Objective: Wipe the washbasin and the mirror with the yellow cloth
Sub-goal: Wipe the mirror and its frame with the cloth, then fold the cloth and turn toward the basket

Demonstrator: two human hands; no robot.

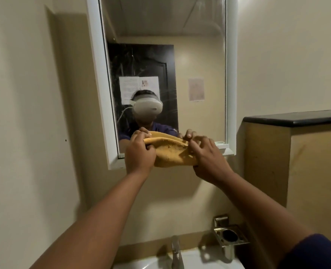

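Note:
The yellow cloth is bunched and stretched between both hands in front of the mirror's lower edge. My left hand grips its left end and my right hand grips its right end. The mirror, in a white frame, hangs on the wall and shows streaks and splash marks on its left half. At the bottom of the view, only the back rim of the white washbasin shows, with a metal tap standing on it.
A metal holder is fixed to the wall right of the tap. A dark-topped ledge juts out at the right, beside the mirror. Bare cream wall fills the left side.

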